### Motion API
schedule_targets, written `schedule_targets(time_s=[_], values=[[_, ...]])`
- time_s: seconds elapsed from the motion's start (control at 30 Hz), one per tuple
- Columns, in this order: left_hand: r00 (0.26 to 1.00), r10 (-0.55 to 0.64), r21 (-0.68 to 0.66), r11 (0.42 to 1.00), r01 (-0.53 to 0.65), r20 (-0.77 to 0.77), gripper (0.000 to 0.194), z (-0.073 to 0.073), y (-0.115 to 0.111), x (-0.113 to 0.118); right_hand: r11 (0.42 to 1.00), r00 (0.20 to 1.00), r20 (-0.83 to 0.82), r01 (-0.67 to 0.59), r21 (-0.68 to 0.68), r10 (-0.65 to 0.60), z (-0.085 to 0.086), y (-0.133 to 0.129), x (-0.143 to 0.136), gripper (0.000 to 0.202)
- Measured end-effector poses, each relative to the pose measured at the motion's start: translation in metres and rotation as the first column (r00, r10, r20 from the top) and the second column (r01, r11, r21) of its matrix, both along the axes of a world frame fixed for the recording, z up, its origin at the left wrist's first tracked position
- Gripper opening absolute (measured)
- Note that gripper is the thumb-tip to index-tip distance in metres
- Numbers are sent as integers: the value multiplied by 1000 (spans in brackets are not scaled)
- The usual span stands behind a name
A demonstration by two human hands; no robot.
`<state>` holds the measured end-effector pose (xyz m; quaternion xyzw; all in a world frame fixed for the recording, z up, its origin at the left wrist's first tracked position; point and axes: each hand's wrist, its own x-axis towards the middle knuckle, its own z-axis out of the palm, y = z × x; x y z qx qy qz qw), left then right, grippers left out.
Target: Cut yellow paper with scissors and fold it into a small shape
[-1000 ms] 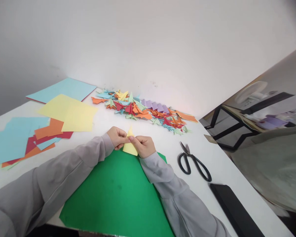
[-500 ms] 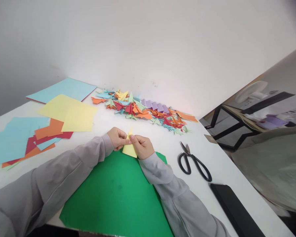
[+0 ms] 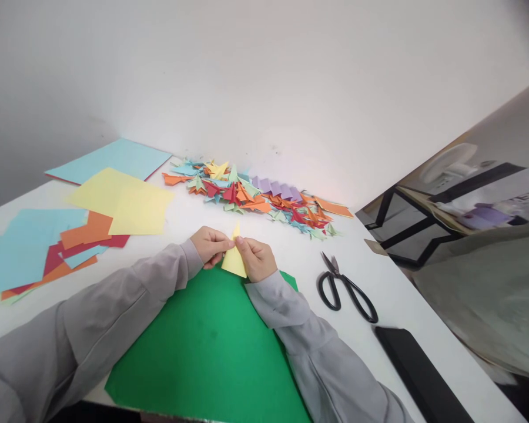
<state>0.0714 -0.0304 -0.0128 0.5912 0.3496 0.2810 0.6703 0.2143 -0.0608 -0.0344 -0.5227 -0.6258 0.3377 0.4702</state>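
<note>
A small yellow piece of folded paper (image 3: 234, 262), pointed at its far end, is held between my two hands above the far edge of a green sheet (image 3: 207, 346). From the left side, my left hand (image 3: 210, 245) pinches it between thumb and fingers near the middle. On the other side, my right hand (image 3: 256, 257) grips its right edge, with the thumb on top. The fingers partly cover the paper, so its folds do not show fully.
Folded paper shapes (image 3: 247, 197) in several colours lie heaped along the wall. Black-handled scissors (image 3: 346, 288) and a flat black object (image 3: 418, 373) are at right. Loose yellow sheets (image 3: 136, 205), blue sheets (image 3: 30, 247) and orange scraps (image 3: 92, 229) spread at left.
The yellow paper has tilted slightly and shifted a little to the right. My left fingers have moved up a little along it, showing more of its lower part.
</note>
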Motion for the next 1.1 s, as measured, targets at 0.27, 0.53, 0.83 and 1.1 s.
schedule_targets(time_s=[0.27, 0.53, 0.83, 1.1], values=[[987, 80, 128, 990, -62, -140, 32, 7, -6, 4, 999, 999, 4, 39, 13, -39, -3, 1, 1, 46], [991, 33, 33, 999, -29, -126, 21, 6, -6, 7, 995, 995, 33, 87, 58, -89, -2, 2, 2, 46], [992, -18, 36, 999, 22, -127, 22, 6, -5, 4, 992, 993, 74, 90, 84, -96, 0, 1, 3, 44], [994, -9, 115, 993, 21, -110, 24, -3, -4, 4, 990, 992, 42, 115, 86, -119, -2, 3, 5, 46]])
